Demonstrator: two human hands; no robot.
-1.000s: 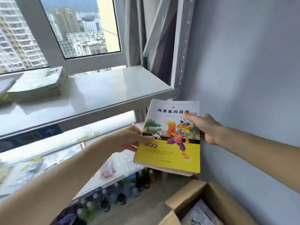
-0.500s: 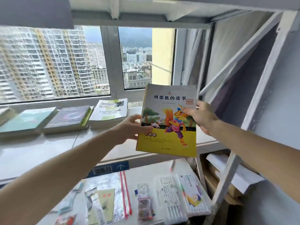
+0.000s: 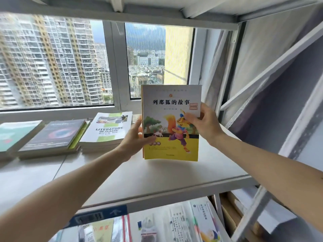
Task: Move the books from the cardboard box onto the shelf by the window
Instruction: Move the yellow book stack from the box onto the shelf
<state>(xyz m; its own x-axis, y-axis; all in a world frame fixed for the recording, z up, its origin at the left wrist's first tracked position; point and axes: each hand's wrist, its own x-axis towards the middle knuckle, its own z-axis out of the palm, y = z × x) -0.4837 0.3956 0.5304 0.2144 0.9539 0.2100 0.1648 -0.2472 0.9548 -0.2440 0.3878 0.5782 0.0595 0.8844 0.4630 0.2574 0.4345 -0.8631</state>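
A yellow and white children's book with a cartoon fox on its cover stands nearly upright above the white shelf by the window. My left hand grips its left edge and my right hand grips its right edge near the top. A white book titled Literature of Classic tops a stack on the shelf just left of the held book. Further left lie a dark book and a teal book. The cardboard box is out of view.
A window with city towers runs behind the shelf. A white diagonal brace and grey upright close the shelf's right side. Another shelf board is overhead. The lower shelf holds plastic packets and papers.
Both hands have lifted the fox book from low near the box up to shelf level and further in toward the window. My view rose with it; the box dropped out of sight.
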